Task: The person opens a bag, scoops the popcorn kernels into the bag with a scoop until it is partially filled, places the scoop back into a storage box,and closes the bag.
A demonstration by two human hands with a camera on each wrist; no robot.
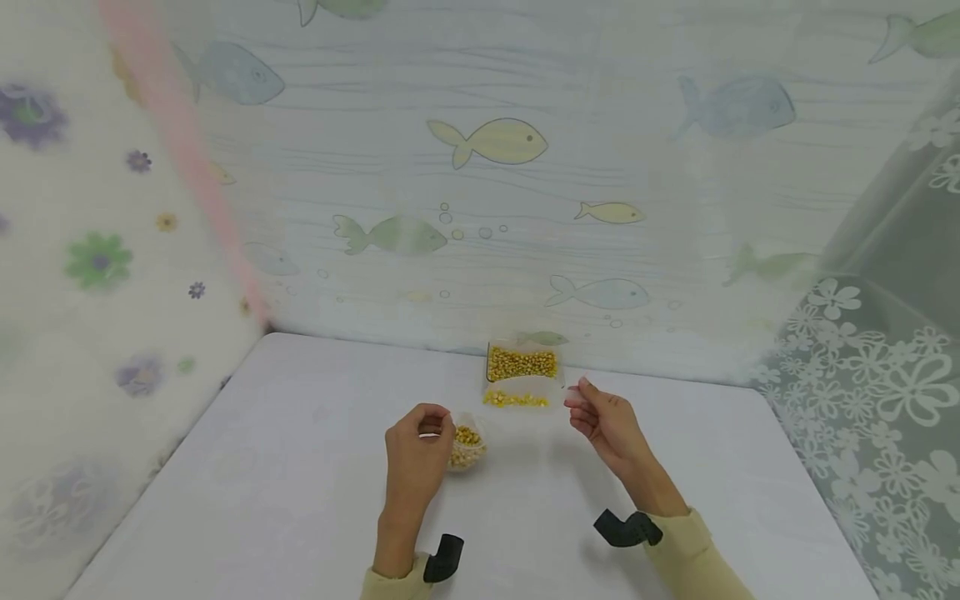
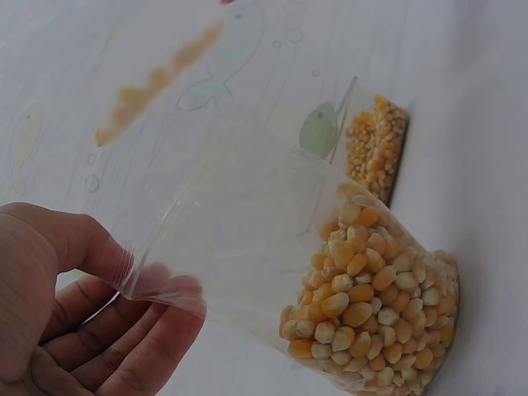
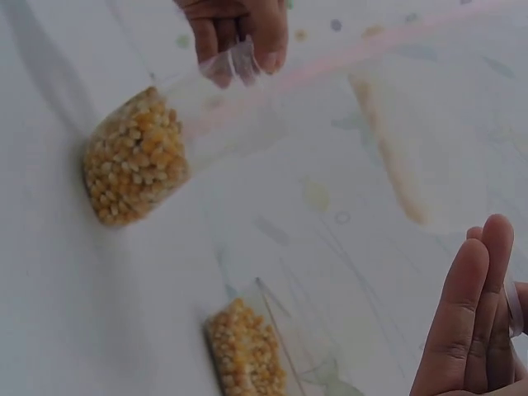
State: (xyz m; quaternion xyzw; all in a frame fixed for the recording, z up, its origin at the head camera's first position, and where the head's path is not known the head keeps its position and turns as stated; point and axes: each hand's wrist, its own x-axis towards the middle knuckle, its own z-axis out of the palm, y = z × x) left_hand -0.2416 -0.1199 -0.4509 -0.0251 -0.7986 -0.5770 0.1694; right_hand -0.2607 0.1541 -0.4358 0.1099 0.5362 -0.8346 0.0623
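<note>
My left hand pinches the upper edge of a clear plastic bag between thumb and fingers. Corn kernels fill the bag's lower part, which stands on the table, and the mouth tilts towards the hand. With my right hand I hold a translucent white scoop by its handle, part of which the fingers hide. A row of yellow kernels lies along the scoop's lower side. It is raised above the table, to the right of the bag in the head view.
A clear container holding corn kernels stands at the table's back edge, behind the scoop. The white table meets a fish-print curtain at the back. Flowered curtains hang at both sides.
</note>
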